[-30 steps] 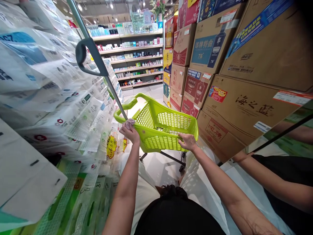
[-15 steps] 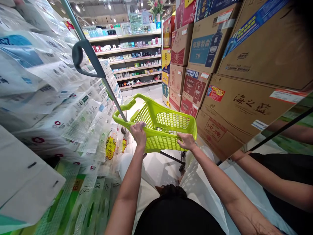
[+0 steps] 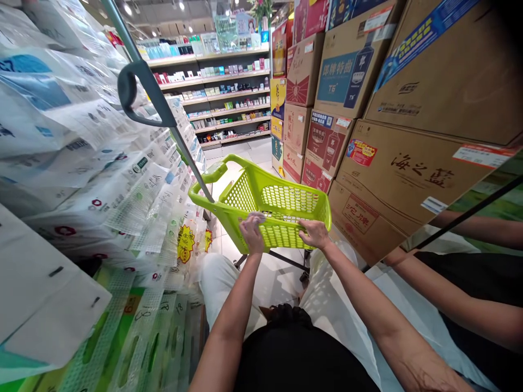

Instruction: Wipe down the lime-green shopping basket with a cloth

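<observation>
A lime-green shopping basket trolley (image 3: 281,198) with lattice sides stands in front of me, and its inside looks bare. My right hand (image 3: 314,234) is closed on the near rim toward its right end. Further left along the same rim is my left hand (image 3: 252,231), its fingers smeared by motion at the edge, so their grip is unclear. From the basket's left end a grey pull handle (image 3: 147,98) with a loop slants toward the upper left.
Plastic-wrapped packs (image 3: 122,185) are piled along the left. Cardboard cartons (image 3: 392,179) rise in a stack on the right, beside a reflective panel (image 3: 482,228). Shelves of small boxed goods (image 3: 229,90) stand at the back, beyond a tiled floor (image 3: 253,149).
My left hand has slid right along the near rim, away from the handle's base and closer to my right hand. The right hand and the trolley have barely moved.
</observation>
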A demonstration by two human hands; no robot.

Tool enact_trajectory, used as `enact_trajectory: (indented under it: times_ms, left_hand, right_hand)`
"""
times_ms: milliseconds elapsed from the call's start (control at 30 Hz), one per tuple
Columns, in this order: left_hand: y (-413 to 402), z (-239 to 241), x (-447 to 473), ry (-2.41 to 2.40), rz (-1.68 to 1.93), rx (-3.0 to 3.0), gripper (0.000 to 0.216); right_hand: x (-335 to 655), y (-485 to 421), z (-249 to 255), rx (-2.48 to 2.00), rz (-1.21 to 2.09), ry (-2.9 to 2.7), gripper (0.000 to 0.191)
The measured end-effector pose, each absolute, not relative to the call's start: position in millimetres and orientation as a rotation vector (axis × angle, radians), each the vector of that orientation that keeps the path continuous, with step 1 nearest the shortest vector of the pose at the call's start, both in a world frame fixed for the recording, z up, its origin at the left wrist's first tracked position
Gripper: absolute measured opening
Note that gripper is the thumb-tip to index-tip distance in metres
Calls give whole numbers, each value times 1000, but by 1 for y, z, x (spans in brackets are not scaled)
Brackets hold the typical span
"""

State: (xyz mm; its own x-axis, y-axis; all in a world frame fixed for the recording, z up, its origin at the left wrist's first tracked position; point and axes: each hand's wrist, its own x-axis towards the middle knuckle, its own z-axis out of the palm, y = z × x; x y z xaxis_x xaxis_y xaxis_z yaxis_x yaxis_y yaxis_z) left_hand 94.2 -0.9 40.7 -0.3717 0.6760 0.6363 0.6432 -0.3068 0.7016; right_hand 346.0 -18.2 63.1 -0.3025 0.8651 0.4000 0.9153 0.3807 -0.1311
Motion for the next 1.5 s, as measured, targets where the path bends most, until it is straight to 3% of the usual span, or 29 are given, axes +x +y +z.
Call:
enact_trajectory:
  times_ms: [200, 467, 700, 900, 1067, 1233, 1500]
  left_hand:
    - [3, 25, 91, 2106, 1934, 1107, 23]
    - [-18, 17, 143, 1867, 1689, 1544, 14]
    - [-14, 27, 110, 2076, 1809, 1215, 23]
    - [-41, 28, 166, 1758, 1619, 1858, 30]
    - [-36, 44, 134, 1799, 1378, 2188, 38]
    - [-24, 64, 107, 2059, 1533, 1938, 35]
    - [-38, 46, 153, 1845, 1478, 2036, 31]
  right_hand:
    - [349, -19, 60, -1528, -155, -2218, 34]
    - [359, -18, 58, -1539, -135, -2202, 32]
    - [359, -25, 60, -1557, -152, -2195, 29]
    - [356, -25, 62, -1556, -148, -2215, 31]
    - [358, -25, 62, -1559, -152, -2225, 34]
    - [355, -24, 61, -1572, -157, -2229, 34]
    - [355, -25, 61, -1553, -165, -2214, 31]
